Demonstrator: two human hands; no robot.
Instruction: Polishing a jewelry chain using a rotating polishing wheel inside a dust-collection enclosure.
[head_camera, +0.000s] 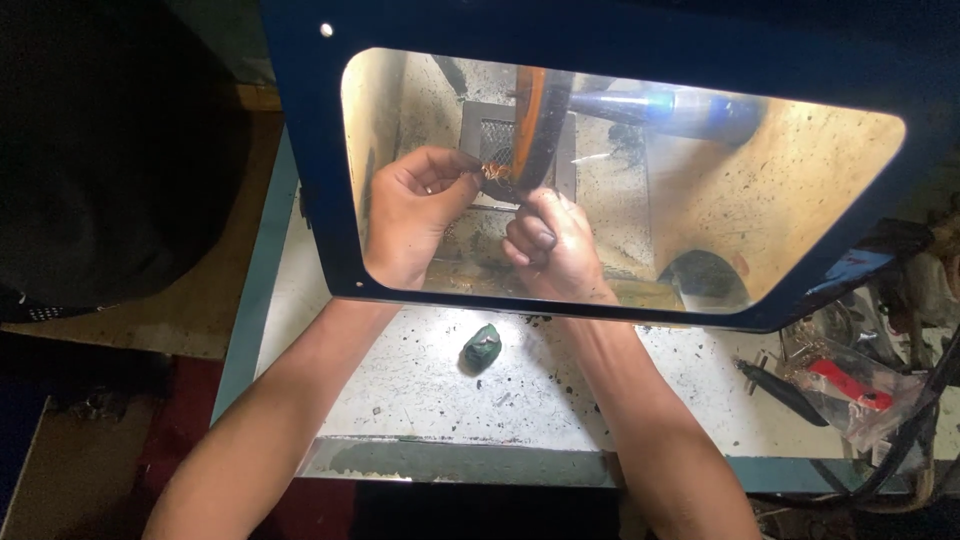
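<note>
Hands meet behind the blue shield (300, 150). Your left hand (415, 215) and right hand (555, 245) pinch a small piece (495, 173) against the upright wheel (535, 125).

Clear plastic bag (858, 392) (red item inside), far rt.

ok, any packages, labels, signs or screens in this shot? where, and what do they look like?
Clear plastic bag: right side of the bench, crumpled, with a red item inside.
Blue label or sticker: right edge of the blue shield frame, slanted strip, partly red.
No signs or display screens visible; both hands work behind the shield's clear window.
</note>
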